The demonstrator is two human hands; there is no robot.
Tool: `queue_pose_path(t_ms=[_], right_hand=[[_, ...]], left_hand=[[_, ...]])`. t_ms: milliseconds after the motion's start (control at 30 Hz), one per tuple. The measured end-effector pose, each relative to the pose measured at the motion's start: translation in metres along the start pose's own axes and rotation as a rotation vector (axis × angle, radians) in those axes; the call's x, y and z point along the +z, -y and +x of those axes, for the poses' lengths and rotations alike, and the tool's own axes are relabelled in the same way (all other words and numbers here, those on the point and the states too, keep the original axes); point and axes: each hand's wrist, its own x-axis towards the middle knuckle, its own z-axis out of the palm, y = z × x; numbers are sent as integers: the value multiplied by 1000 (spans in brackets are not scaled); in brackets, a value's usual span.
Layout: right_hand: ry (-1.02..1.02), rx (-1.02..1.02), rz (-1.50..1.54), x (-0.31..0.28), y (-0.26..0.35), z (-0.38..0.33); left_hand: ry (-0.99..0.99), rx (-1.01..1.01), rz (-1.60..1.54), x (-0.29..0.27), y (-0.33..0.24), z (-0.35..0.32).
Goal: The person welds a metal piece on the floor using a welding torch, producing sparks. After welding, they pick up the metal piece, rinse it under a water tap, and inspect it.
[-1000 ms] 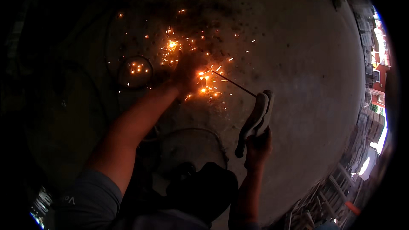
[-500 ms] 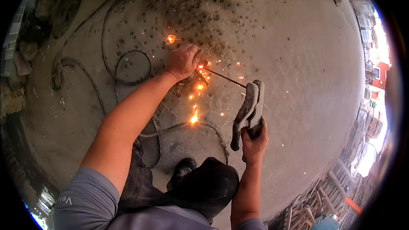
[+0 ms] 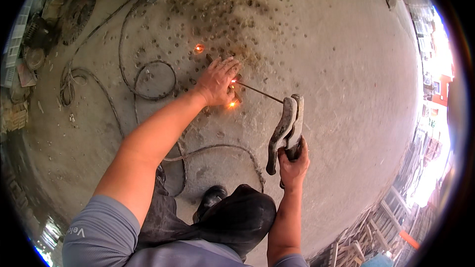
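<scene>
A thin rod slants from a glowing spot to a pale holder, above the floor. The right hand's fingers clamp the holder; whether the left hand's fingers, beside the glow, grip anything cannot be told.

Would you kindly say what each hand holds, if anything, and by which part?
The right hand holds the electrode holder by its lower handle end. For the left hand, it cannot be told.
</scene>
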Motion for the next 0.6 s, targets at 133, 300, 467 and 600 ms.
queue_pose_path(t_ms=[133,300,467,600], right_hand=[[-2,-22,4,1,0,1],[-12,-75,-5,2,1,3],[-12,-122,-1,-1,1,1],[57,-109,44,0,3,0]], left_hand=[[12,36,-7,8,-1,0],[-144,110,-109,17,-5,-2],[-80,86,-154,20,-12,-3],[409,-234,-375,37,10,2]])
